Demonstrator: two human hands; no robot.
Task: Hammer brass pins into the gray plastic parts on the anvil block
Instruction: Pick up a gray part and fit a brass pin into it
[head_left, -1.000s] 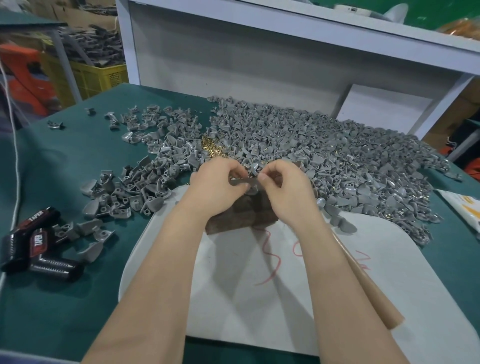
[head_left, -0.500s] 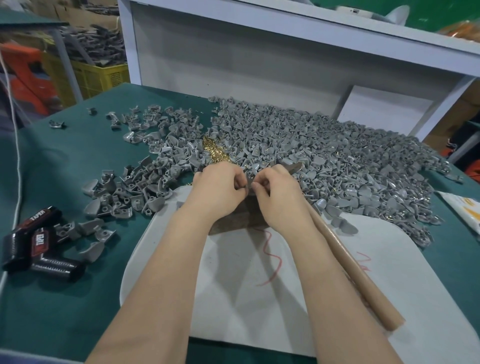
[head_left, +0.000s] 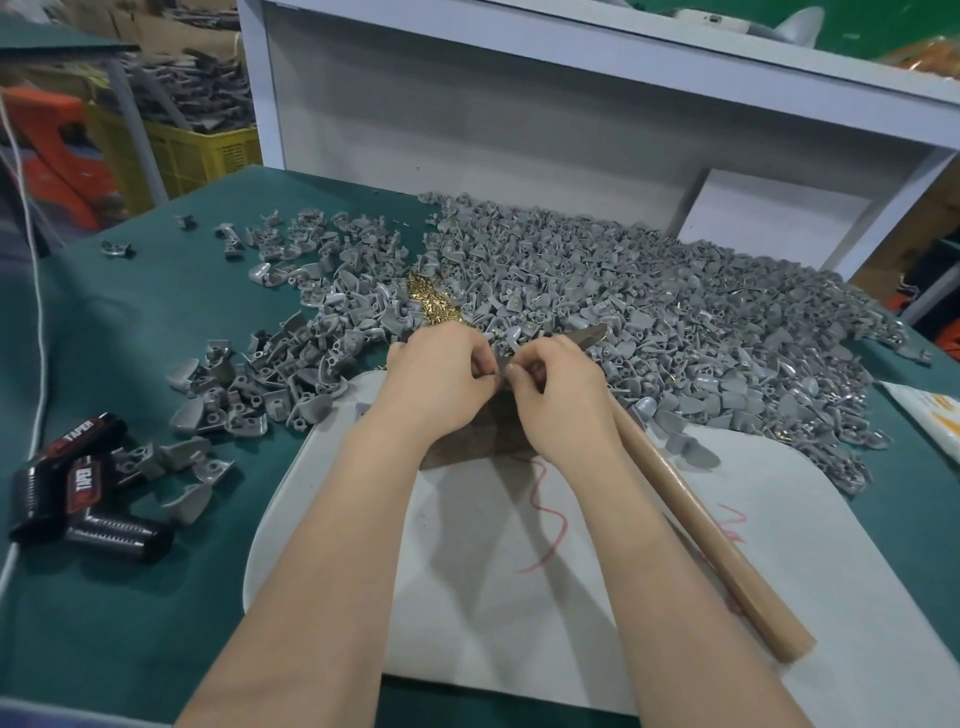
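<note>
A green-topped workbench (head_left: 130, 597) is seen from a single wide-angle camera worn on the head, angled forward and down. The left hand (head_left: 441, 374) and right hand (head_left: 558, 395) are framed close, mid-picture; a white shelf unit (head_left: 519, 130) is caught beyond.

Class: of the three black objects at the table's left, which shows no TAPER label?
The black object nearest the viewer, lying crosswise; it shows only a ribbed silver strip, while the two behind it bear TAPER labels.

left hand (head_left: 441, 374) and right hand (head_left: 558, 389) covering most of block (head_left: 467, 444), gray part (head_left: 501, 364) barely peeking between fingertips (head_left: 512, 370), hammer (head_left: 701, 530) disappearing under right palm
</note>
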